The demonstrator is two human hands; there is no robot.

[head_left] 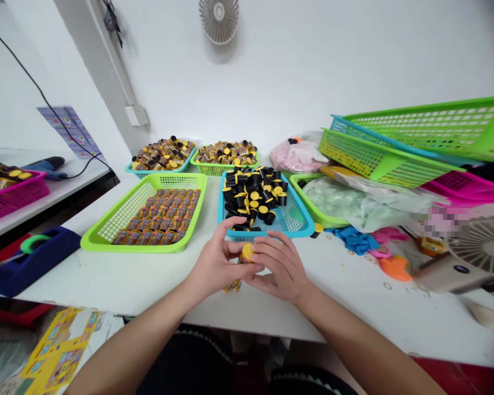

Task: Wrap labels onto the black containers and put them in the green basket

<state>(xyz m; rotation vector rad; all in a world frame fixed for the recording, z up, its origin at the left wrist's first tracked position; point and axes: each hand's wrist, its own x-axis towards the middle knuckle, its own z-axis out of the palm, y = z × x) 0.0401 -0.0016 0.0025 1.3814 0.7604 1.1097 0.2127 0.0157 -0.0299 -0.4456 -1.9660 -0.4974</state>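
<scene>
A small canister with a yellow end [247, 252] is between my two hands, in front of the blue basket. My left hand [224, 257] grips it from the left with thumb and fingers. Curled over its other side, my right hand [278, 266] presses fingers against it. Fingers cover most of its side. A patch of colourful printed labels [233, 286] shows on the table under my hands. Just beyond, a blue basket [298, 214] holds a loose heap of black canisters with yellow ends [253, 195]. To the left, a green basket [185, 248] has labelled canisters [160, 219] laid in rows.
Two baskets heaped with labelled canisters [162, 153] stand by the wall. Stacked baskets [379, 153], plastic bags [341, 200], coloured balloon-like pieces [356, 240] and a fan [483, 247] are at right. A blue tape dispenser [45, 255] lies at left.
</scene>
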